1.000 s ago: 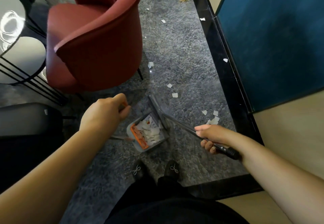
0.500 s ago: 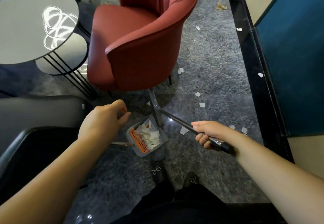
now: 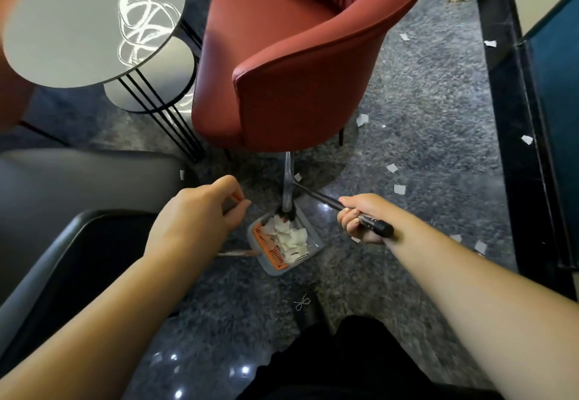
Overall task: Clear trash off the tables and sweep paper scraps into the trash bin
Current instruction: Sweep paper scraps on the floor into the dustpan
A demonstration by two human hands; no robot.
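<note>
A grey dustpan [image 3: 315,247] with an orange comb edge sits low over the floor in front of my feet, filled with white paper scraps [image 3: 289,238]. My left hand [image 3: 200,214] is shut on the dustpan's long handle, which shows orange at my fingers. My right hand [image 3: 360,219] grips the black broom handle [image 3: 372,224]; the broom head [image 3: 288,180] reaches under the red chair's edge and its bristles touch the pan. Loose paper scraps [image 3: 398,189] lie on the grey floor to the right.
A red armchair [image 3: 300,64] stands just ahead. Two round grey side tables [image 3: 78,23] on black wire legs are at the left. A grey and black seat [image 3: 62,211] is close at my left. A black floor border [image 3: 513,117] and blue wall panel run along the right.
The view has swung left and forward, bringing the tables and chair into fuller view. The broom head has moved in toward the pan, under the chair's edge. Both hands keep their grips.
</note>
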